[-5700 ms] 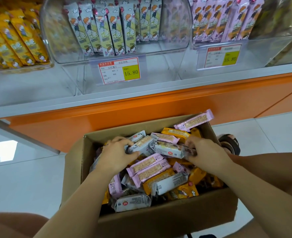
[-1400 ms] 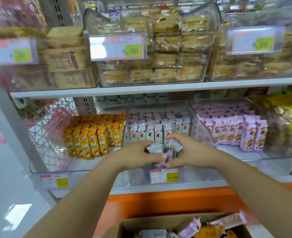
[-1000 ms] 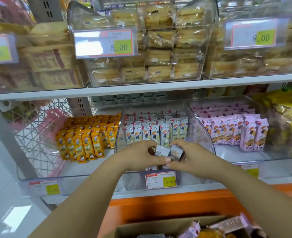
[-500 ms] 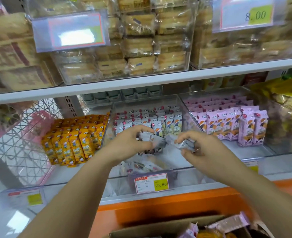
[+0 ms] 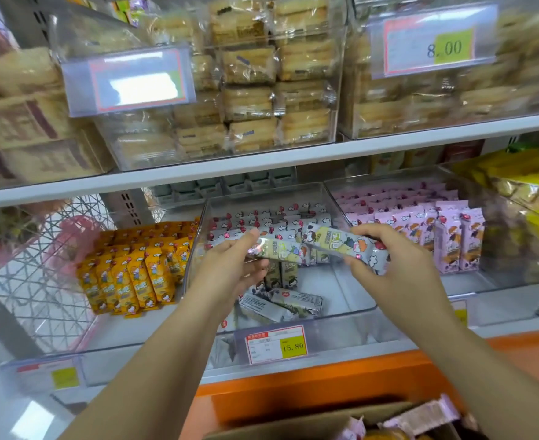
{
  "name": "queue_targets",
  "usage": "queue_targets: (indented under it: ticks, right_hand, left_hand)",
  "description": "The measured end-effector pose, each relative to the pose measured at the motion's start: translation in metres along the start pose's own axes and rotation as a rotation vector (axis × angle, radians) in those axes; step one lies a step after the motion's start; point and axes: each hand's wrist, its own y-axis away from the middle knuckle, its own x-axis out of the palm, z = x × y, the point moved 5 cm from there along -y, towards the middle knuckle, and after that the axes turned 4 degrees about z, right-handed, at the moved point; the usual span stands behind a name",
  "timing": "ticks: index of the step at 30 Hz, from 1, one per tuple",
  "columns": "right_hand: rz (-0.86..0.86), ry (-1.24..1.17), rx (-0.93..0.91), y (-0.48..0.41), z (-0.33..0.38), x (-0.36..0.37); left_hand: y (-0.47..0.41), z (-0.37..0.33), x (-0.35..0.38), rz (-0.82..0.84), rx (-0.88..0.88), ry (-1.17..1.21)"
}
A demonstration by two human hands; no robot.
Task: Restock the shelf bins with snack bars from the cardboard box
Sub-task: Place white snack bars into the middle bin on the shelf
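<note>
Both hands are raised over the middle clear bin (image 5: 350, 312) on the lower shelf. My left hand (image 5: 230, 271) pinches one silver-grey snack bar (image 5: 277, 249) by its left end. My right hand (image 5: 398, 265) grips another silver-grey snack bar (image 5: 341, 241), held level. Two loose grey bars (image 5: 281, 304) lie flat on the bin floor at the front. Rows of upright grey bars (image 5: 262, 222) fill the back of that bin. The cardboard box (image 5: 293, 422) shows at the bottom edge, with pink bars (image 5: 420, 419) in it.
Left of the middle bin stands a bin of yellow bars (image 5: 135, 268); right of it a bin of pink bars (image 5: 427, 223). A 15.80 price tag (image 5: 276, 344) hangs on the front. The upper shelf (image 5: 262, 160) carries clear bins of wrapped cakes. An orange base (image 5: 325, 385) runs below.
My hands have lifted out of the box to the middle bin and drawn apart, each now with one grey bar. Two bars have dropped onto the bin floor.
</note>
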Motion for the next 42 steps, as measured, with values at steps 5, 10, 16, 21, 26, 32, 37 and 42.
queue_targets:
  ticks: [5, 10, 16, 21, 26, 32, 37, 42]
  right_hand:
    - [-0.103, -0.069, 0.007, 0.000, -0.004, -0.009]
    - [-0.066, -0.113, -0.054, -0.001, 0.001, -0.011]
    - [0.100, -0.232, 0.045, -0.005, -0.003, -0.007]
    - [0.146, -0.397, 0.199, -0.009, -0.012, -0.009]
    - [0.208, -0.604, 0.196, -0.011, -0.007, -0.009]
    - [0.306, -0.336, 0.084, -0.009, 0.006, -0.004]
    - [0.334, -0.239, 0.025, -0.012, 0.009, 0.003]
    - [0.286, -0.171, -0.011, -0.018, 0.003, 0.007]
  left_hand:
    - [0.004, 0.001, 0.009, 0.051, -0.030, 0.168]
    - [0.010, 0.009, 0.018, 0.073, -0.112, 0.487]
    - [0.024, 0.012, 0.042, 0.315, -0.183, 0.471]
    - [0.028, 0.013, 0.050, 0.455, -0.043, 0.005]
    - [0.025, 0.011, 0.049, 0.530, 0.205, -0.520]
    - [0.023, 0.012, 0.054, 0.518, 0.318, -0.808]
    - [0.027, -0.011, 0.058, 0.449, 0.386, -0.836]
    - [0.030, -0.029, 0.068, 0.471, 0.490, -1.038]
